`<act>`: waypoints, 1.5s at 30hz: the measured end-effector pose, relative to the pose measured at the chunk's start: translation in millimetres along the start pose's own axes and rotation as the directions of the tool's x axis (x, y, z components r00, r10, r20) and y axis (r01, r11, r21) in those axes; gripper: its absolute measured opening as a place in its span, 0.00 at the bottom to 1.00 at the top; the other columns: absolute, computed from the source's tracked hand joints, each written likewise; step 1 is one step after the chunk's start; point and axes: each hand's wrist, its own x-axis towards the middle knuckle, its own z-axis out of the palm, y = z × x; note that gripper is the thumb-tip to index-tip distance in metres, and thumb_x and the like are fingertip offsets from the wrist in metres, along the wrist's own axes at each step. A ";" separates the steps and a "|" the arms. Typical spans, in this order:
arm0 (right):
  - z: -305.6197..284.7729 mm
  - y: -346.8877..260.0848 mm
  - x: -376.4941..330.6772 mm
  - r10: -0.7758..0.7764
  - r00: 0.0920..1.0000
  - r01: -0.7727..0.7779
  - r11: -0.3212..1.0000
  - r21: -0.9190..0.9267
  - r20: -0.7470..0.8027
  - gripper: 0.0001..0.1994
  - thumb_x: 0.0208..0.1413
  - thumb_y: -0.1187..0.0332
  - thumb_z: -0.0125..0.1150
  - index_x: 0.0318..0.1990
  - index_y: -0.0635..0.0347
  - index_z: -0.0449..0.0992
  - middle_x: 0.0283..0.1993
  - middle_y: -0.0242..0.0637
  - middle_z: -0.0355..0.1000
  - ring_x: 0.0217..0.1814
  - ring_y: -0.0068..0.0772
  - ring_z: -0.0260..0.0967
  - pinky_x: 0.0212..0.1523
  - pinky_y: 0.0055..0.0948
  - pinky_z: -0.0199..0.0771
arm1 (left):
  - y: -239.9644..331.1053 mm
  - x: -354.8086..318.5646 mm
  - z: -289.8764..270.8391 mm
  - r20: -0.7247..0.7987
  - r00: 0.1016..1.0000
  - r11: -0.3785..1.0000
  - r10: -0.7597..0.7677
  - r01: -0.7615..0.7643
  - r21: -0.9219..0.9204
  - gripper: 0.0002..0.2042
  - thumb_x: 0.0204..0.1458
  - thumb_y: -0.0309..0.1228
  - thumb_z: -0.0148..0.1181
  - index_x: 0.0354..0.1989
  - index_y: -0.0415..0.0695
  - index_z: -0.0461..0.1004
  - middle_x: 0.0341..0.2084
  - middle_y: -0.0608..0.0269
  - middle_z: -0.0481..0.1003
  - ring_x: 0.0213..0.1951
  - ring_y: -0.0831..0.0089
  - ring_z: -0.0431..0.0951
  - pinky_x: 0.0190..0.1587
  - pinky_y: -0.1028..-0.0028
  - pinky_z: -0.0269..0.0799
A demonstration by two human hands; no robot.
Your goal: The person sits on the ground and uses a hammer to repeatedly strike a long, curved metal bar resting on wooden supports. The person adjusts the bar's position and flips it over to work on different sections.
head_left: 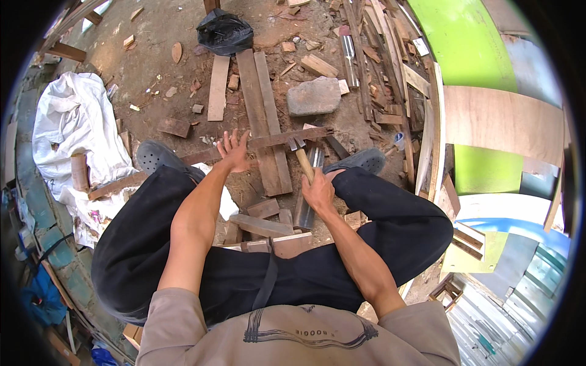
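A long, thin brown wood strip (268,141) lies crosswise in front of me, over two planks (256,110) that run away from me. My left hand (234,152) rests on the strip with its fingers spread. In my right hand (318,192) is a claw hammer (302,160), gripped by its wooden handle. The hammer's metal head is at the strip, near its right end; whether it touches the wood I cannot tell. A metal pipe (308,204) lies on the ground beside and partly under my right hand.
A grey stone block (314,96) sits beyond the hammer. Ahead lies a black plastic bag (224,33). To the left is a white sack (73,128). Wood offcuts (262,224) lie between my legs. Long boards (436,134) and green panels (467,46) line the right side.
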 end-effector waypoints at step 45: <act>-106.3 127.8 77.7 0.566 0.812 -0.379 0.693 0.613 -0.139 0.31 0.64 0.40 0.42 0.25 0.60 0.69 0.15 0.35 0.63 0.10 0.28 0.61 0.11 0.31 0.60 | 9.9 -1.1 -2.9 0.043 0.999 1.000 0.004 -0.003 -0.023 0.59 0.38 0.61 0.68 0.73 0.57 0.32 0.72 0.45 0.24 0.70 0.43 0.12 0.65 0.40 0.15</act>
